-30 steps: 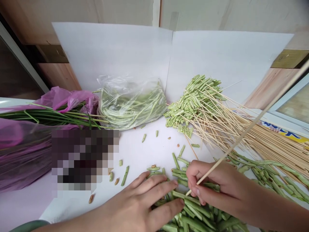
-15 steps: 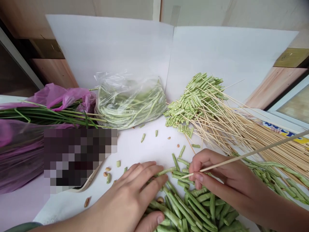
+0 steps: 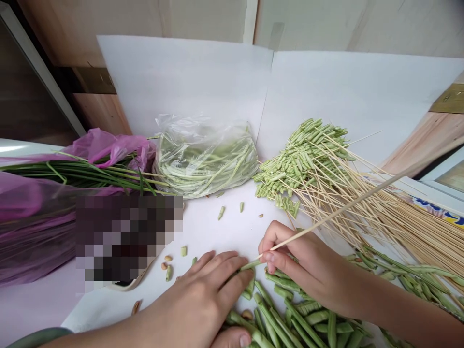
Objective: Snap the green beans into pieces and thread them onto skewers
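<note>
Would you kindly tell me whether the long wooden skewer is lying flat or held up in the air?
Held up: the right hand pinches it near its tip, and the skewer slants upward over the other skewers.

The left hand (image 3: 199, 295) and the right hand (image 3: 304, 266) are making 2 hands in view, and the right is pinching 1 bamboo skewer (image 3: 337, 210). 2 white paper sheets (image 3: 181, 82) are standing behind 1 clear plastic bag (image 3: 206, 162) of long green beans, while 2 pink plastic bags (image 3: 108, 147) are lying to the left. At least 5 loose green bean pieces (image 3: 221, 212) and at least 5 tan seeds (image 3: 167, 258) are lying on the white surface (image 3: 203, 227). The skewers and bean pieces in the heaps are too many to count.
</note>
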`<move>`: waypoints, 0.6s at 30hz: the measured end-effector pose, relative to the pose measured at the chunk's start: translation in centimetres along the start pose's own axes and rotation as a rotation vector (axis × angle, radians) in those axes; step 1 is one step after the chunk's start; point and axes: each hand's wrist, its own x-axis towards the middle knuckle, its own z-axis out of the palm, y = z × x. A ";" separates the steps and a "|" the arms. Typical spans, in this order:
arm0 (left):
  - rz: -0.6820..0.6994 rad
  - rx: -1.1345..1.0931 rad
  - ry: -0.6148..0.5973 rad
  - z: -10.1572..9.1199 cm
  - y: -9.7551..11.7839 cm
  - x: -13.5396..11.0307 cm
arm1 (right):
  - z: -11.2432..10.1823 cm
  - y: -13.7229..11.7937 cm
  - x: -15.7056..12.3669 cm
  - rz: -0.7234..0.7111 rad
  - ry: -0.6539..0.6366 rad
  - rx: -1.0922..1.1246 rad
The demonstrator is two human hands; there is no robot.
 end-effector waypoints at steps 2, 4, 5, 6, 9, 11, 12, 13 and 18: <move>0.001 0.006 -0.003 0.2 -0.1 0.0 | 0.5 0.6 -0.2 0.002 0.015 0.023; 0.008 0.004 0.006 0.3 -0.2 -0.1 | 0.9 1.3 -0.6 0.002 0.016 0.045; 0.012 0.002 0.013 0.3 -0.2 -0.1 | 1.0 1.6 -0.8 0.007 0.006 0.053; 0.017 -0.001 0.017 0.4 -0.2 -0.2 | 1.1 1.8 -0.9 0.019 -0.006 0.056; 0.028 -0.003 0.023 0.5 -0.3 -0.3 | 1.4 2.2 -1.1 0.042 -0.033 0.056; 0.037 -0.010 0.026 0.5 -0.4 -0.3 | 1.4 2.2 -1.2 0.043 -0.045 0.052; 0.037 -0.015 0.027 0.5 -0.4 -0.3 | 1.4 2.3 -1.1 0.046 -0.050 0.046; 0.034 -0.018 0.020 0.5 -0.5 -0.3 | 1.4 2.3 -1.1 0.046 -0.050 0.043; -0.020 -0.004 -0.046 0.1 -0.2 -0.1 | 1.5 2.4 -1.3 0.034 -0.043 0.035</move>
